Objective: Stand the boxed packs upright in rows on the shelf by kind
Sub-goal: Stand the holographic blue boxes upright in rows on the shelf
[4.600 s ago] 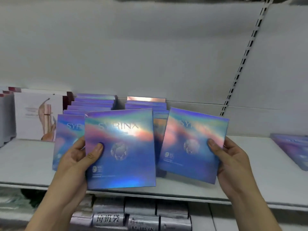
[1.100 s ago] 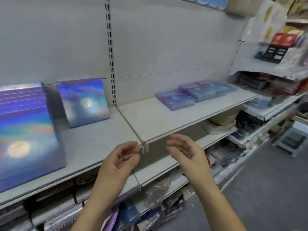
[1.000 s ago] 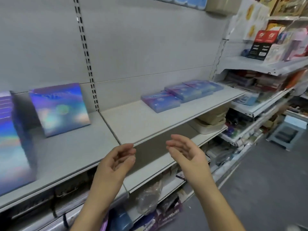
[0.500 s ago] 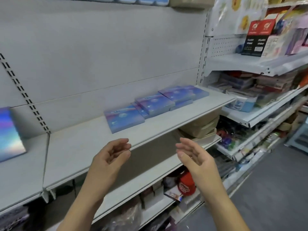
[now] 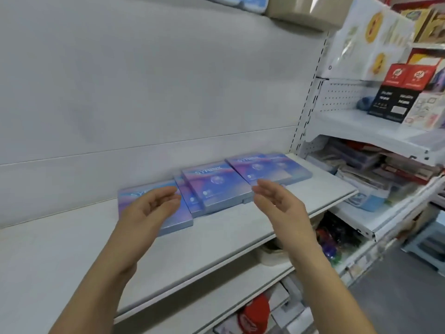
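- Lying flat, head view: holographic blue-violet boxed packs (image 5: 216,186) in a loose overlapping line along the back half of the white shelf (image 5: 72,249), lettered faces up, none upright.
- Left pack (image 5: 134,195) at the near-left end of the line, flat on the board. Middle pack (image 5: 224,182) askew on top of a lower pack (image 5: 190,202). Right pack (image 5: 265,169) furthest along, overlapping one more behind it. Exact count not determinable.
- Left hand (image 5: 149,208): empty, fingers loosely curved, palm turned inward, poised over the left pack. Contact not determinable.
- Right hand (image 5: 279,203): empty, fingers nearly straight and slightly spread, palm facing the left hand, poised just in front of the join between middle pack and right pack.
- Handling, judged: thin, flat, stiff card boxes, probably light. Glossy foil face likely slippery under flat fingers. Corners and edges liable to dent.
- Hold, judged: pinch across two opposite side edges, thumb on the face, fingers beneath. Overhanging edge of the middle pack the easiest entry, with little fingertip room under a pack flat on the board.
- Risk, judged: narrow footprint once stood on edge, prone to tipping unless leaned against the back panel (image 5: 144,92) or a neighbour.
- Surroundings: red-and-black boxes (image 5: 399,92) on adjoining shelving at right. Red object (image 5: 255,314) on a lower tier.
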A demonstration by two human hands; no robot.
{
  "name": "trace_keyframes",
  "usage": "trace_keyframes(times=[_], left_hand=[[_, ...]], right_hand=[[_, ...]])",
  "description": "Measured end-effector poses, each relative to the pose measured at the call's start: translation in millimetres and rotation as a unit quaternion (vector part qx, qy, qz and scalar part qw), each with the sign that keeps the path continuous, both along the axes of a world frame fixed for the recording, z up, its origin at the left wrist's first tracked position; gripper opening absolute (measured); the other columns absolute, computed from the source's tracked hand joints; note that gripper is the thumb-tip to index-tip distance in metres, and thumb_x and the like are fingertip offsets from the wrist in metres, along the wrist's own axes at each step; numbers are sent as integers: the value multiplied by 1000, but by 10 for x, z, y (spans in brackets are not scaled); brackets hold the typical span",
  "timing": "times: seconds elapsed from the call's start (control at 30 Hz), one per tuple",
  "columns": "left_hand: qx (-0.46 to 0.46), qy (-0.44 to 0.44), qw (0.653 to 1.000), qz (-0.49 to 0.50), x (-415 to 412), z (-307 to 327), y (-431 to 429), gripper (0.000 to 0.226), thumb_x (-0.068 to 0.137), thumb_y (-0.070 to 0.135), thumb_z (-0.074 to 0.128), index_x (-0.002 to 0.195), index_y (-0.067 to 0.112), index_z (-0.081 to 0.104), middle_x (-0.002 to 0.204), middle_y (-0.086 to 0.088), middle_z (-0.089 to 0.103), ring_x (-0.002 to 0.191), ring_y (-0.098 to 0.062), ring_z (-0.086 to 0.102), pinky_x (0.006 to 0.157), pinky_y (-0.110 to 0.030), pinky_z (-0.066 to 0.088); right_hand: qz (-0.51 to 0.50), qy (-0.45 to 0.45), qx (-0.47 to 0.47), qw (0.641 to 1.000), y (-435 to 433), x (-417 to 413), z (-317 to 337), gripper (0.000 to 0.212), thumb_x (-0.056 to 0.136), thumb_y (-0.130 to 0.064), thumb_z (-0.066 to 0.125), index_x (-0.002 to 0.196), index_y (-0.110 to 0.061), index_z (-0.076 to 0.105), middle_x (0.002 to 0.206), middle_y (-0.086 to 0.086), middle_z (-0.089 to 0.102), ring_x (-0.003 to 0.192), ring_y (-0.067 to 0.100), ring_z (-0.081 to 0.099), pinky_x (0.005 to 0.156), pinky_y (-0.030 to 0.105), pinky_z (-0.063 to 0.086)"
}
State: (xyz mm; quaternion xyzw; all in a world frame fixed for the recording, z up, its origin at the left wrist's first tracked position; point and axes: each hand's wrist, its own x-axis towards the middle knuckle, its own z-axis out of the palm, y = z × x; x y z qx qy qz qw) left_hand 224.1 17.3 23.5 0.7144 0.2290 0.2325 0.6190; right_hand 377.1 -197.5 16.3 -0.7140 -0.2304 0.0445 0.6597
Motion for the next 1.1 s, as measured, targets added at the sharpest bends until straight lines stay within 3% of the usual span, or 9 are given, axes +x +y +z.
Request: trace_keyframes(times=[0.17, 0.37, 0.43, 0.5, 0.63, 0.73, 0.87, 1.0, 1.1], left_hand=[[-10, 40, 999, -30, 271, -15, -26, 28, 95, 30, 67, 121, 39, 70, 115, 25, 74, 103, 14, 65, 86, -16, 43], [6, 45, 999, -10, 785, 37, -116, 28, 95, 22, 69, 120, 33, 70, 112, 20, 77, 100, 12, 68, 90, -13, 48], [36, 71, 997, 16, 983, 82, -135, 30, 95, 23, 69, 125, 29, 69, 112, 18, 75, 93, 14, 68, 77, -1, 47], [84, 133, 987, 41, 1158, 109, -148, 38, 96, 28, 69, 133, 24, 65, 118, 15, 71, 95, 6, 67, 75, -2, 43], [189, 239, 947, 101, 1395, 67, -123, 54, 95, 46, 64, 141, 18, 60, 107, 3, 69, 96, -12, 63, 82, -26, 46], [292, 356, 878, 134, 1495, -28, -125, 70, 86, 76, 50, 112, 12, 64, 109, -8, 66, 109, -31, 59, 92, -42, 51], [361, 440, 807, 155, 1609, -100, -185, 95, 65, 99, 35, 89, 13, 66, 103, -10, 64, 106, -32, 58, 81, -39, 47], [322, 420, 833, 157, 1651, -113, -112, 78, 62, 94, 54, 70, 16, 50, 96, -13, 66, 93, -33, 60, 69, -37, 40], [278, 381, 869, 150, 1671, -139, -63, 71, 65, 82, 68, 78, 14, 55, 100, -13, 69, 86, -31, 58, 65, -37, 38]], right_hand=[[-14, 12, -20, 1000, 45, 446, 73, 22, 92, -24, 73, 112, -34, 71, 112, -16, 75, 103, -3, 68, 86, 15, 48], [4, 1, -39, 999, 14, 1086, 109, 26, 93, -27, 72, 118, -34, 69, 113, -20, 73, 98, -13, 65, 73, 2, 47], [15, -1, -64, 998, 27, 1317, 118, 32, 93, -32, 72, 124, -33, 66, 118, -21, 69, 105, -12, 63, 82, 8, 46], [33, 4, -115, 993, 63, 1561, 116, 40, 93, -36, 71, 132, -31, 62, 128, -17, 65, 119, -1, 60, 97, 21, 46], [24, -48, -274, 960, 163, 2001, 54, 62, 91, -50, 69, 146, -26, 52, 150, -8, 53, 140, 19, 45, 114, 39, 38], [-3, -103, -414, 904, 217, 2242, -20, 89, 85, -72, 59, 153, -17, 41, 160, 3, 43, 147, 28, 37, 116, 47, 34], [-28, -132, -514, 847, 295, 2401, -157, 118, 74, -94, 40, 154, -7, 34, 161, 9, 39, 145, 32, 36, 113, 47, 29], [-38, -151, -524, 838, 311, 2530, -185, 113, 63, -100, 41, 131, -12, 58, 143, 9, 55, 133, 33, 46, 105, 48, 35], [-35, -140, -497, 855, 303, 2550, -147, 103, 63, -95, 55, 122, -11, 57, 133, 10, 60, 127, 34, 50, 100, 47, 38]])
